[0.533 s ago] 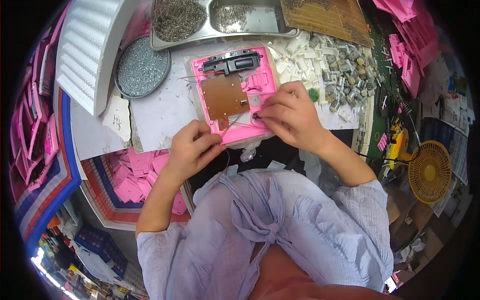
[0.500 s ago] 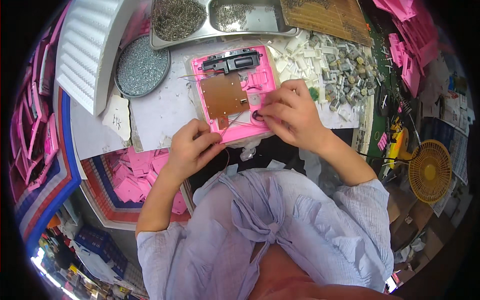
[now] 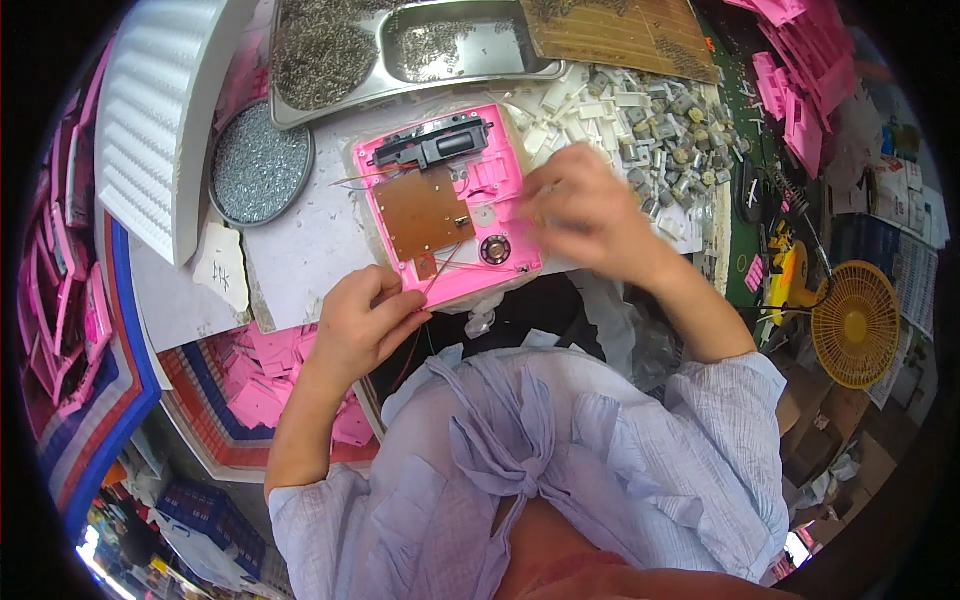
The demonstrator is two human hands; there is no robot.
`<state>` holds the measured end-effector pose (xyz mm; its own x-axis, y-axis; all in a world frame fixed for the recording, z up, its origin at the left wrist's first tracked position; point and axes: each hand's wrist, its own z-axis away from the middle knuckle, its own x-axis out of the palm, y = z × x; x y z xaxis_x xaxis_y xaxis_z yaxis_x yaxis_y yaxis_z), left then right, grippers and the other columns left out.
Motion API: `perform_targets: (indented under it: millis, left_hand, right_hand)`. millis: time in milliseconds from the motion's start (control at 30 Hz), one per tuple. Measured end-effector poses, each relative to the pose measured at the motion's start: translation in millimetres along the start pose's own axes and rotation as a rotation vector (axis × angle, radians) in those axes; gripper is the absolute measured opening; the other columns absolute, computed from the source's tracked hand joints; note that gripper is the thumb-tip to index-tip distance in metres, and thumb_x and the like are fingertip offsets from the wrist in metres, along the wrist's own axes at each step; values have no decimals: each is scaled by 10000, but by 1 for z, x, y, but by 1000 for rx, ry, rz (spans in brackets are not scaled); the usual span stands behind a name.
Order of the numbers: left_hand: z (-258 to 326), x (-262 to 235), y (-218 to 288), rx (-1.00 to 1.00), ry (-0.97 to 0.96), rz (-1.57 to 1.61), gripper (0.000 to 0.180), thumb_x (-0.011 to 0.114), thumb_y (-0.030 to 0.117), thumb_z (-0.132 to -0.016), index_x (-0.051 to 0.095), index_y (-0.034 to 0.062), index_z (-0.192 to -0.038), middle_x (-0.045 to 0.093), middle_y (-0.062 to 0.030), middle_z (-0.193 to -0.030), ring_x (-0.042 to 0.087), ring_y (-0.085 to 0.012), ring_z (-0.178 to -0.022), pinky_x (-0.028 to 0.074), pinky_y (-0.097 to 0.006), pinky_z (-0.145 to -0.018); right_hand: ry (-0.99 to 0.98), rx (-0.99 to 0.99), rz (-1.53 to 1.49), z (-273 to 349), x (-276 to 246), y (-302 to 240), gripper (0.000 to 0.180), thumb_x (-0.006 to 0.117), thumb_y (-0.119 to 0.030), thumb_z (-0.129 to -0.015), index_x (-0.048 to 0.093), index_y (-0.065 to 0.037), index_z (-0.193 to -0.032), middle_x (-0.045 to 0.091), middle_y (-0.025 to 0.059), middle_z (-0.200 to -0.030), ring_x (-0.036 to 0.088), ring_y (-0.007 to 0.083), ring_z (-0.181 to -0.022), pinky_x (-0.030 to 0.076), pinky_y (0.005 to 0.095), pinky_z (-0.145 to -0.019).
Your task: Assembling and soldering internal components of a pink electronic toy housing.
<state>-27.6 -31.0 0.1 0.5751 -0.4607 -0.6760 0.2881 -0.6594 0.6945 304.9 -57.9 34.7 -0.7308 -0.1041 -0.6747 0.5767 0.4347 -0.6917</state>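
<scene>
A pink plastic casing [image 3: 460, 287] lies open on the table in front of me. Inside it sit a brown circuit board [image 3: 425, 212], a black plastic mechanism [image 3: 430, 146] along the far side and a small round speaker [image 3: 495, 250] near the close right corner. My left hand [image 3: 368, 322] is closed at the casing's near left corner, pinching thin wires [image 3: 440, 268] that run from the board; their ends hang below the fingers. Over the casing's right edge is my right hand [image 3: 585, 212], its fingers smeared by motion, so I cannot tell what they hold.
A round dish of small silvery screws [image 3: 262, 165] stands at left, beside a white ridged foam piece [image 3: 160, 130]. Behind are a metal tray [image 3: 420, 82] of small parts and a brown board [image 3: 630, 35]. White plastic pieces and small motors [image 3: 665, 130] heap at right, near a yellow fan [image 3: 855, 325].
My right hand has lifted off the speaker, which now shows fully, and moved up beside the casing's right edge. My left hand keeps its pinch at the near left corner. The whole view has shifted slightly.
</scene>
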Motion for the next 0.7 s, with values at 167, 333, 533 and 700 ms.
perform_targets:
  millis: [167, 333, 533, 700]
  left_hand:
    - [-11, -14, 6, 19, -123, -54, 259, 855, 155, -731, 693, 83, -920, 553, -76, -817, 590, -267, -710, 476, -398, -601]
    - [-44, -40, 25, -38, -371, -109, 248, 828, 151, -761, 704, 79, -964, 577, -97, -832, 616, -306, -732, 499, -401, -638]
    - [-147, -67, -3, 70, -311, -6, 170, 741, 114, -835, 691, 51, -985, 599, -128, -849, 643, -338, -816, 516, -451, -709]
    - [-227, -51, -61, 194, -153, -583, 76, 681, 98, -831, 693, 74, -903, 627, -113, -902, 658, -333, -862, 539, -448, -734]
  right_hand:
    - [-38, -4, 464, -20, -27, 40, 231, 760, -97, -743, 757, -126, -972, 644, 37, -955, 575, 269, -969, 482, 402, -864]
    - [-194, -61, 681, -39, -13, 46, 209, 717, -138, -729, 728, -123, -937, 611, 17, -896, 560, 241, -948, 445, 388, -856]
    - [-231, -122, 641, -40, -25, 53, 154, 731, -156, -727, 666, -102, -856, 619, 28, -877, 576, 233, -925, 438, 382, -852]
    - [-21, -25, 463, -28, -45, 33, 168, 753, -143, -749, 654, -105, -879, 618, 30, -772, 607, 237, -843, 443, 391, -823]
